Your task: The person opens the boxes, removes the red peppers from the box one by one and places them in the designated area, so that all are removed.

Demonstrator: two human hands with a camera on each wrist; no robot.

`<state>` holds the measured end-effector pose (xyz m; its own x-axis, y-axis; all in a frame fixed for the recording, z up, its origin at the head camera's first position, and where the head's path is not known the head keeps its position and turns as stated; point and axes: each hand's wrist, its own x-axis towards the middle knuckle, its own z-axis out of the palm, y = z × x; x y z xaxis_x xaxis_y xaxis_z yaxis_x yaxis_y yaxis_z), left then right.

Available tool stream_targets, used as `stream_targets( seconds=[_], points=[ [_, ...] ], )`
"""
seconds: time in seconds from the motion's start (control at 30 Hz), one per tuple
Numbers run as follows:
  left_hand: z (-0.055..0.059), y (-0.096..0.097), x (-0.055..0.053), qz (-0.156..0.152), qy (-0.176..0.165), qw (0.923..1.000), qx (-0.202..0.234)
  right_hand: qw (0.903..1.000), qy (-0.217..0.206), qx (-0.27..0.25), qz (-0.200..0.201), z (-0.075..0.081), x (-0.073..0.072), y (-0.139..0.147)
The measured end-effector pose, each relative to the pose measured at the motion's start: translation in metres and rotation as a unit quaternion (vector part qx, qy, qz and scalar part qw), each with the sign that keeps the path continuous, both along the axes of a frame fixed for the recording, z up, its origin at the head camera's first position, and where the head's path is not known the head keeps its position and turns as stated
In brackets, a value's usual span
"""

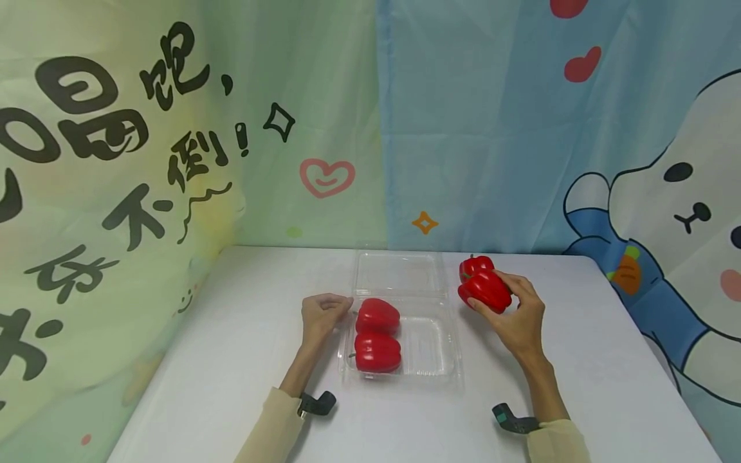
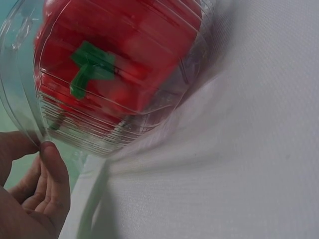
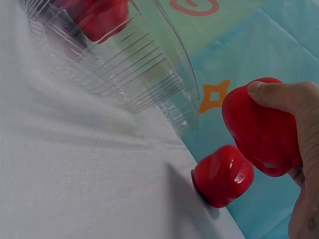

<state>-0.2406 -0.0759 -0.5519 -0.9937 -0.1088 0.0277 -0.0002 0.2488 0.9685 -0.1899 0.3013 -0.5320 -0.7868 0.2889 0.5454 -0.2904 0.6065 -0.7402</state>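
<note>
A clear plastic clamshell box point(image 1: 428, 344) lies open on the table, its lid folded back away from me. Two red bell peppers point(image 1: 377, 352) fill its left side, one behind the other. My left hand point(image 1: 321, 316) pinches the box's left rim between thumb and finger, as the left wrist view shows. In my right hand point(image 1: 518, 316) is a third red bell pepper point(image 1: 485, 290), gripped between thumb and fingers above the table, right of the box. Behind it another red bell pepper point(image 3: 223, 176) rests on the table, partly covered by the held one in the head view.
The table point(image 1: 231, 386) has a white cloth over it. Its back edge meets a printed curtain point(image 1: 463, 161), with another curtain on the left. The box's clear lid point(image 1: 398, 273) lies flat toward the back edge.
</note>
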Motion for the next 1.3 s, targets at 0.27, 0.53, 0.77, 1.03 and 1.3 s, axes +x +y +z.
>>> stream_targets(
  seconds=[0.27,0.53,0.77,1.03,1.3],
  points=[
    [0.001,0.000,0.000,0.004,-0.001,1.0000,0.008,0.9999,0.006,-0.007,-0.011,-0.002,0.001,0.003],
    [0.000,0.000,0.000,0.005,-0.003,1.0000,0.002,0.9996,0.012,-0.007,-0.023,-0.003,0.001,0.006],
    [0.000,0.000,-0.001,0.001,0.001,1.0000,0.009,0.9991,0.009,-0.008,-0.040,-0.004,0.002,0.009],
    [0.000,-0.001,0.000,0.000,-0.003,0.9999,0.014,0.9989,0.004,-0.008,-0.046,-0.005,0.004,0.011],
    [-0.001,-0.002,-0.001,-0.007,-0.004,0.9999,0.015,0.9978,-0.003,-0.012,-0.065,-0.009,-0.001,0.018]
  ],
)
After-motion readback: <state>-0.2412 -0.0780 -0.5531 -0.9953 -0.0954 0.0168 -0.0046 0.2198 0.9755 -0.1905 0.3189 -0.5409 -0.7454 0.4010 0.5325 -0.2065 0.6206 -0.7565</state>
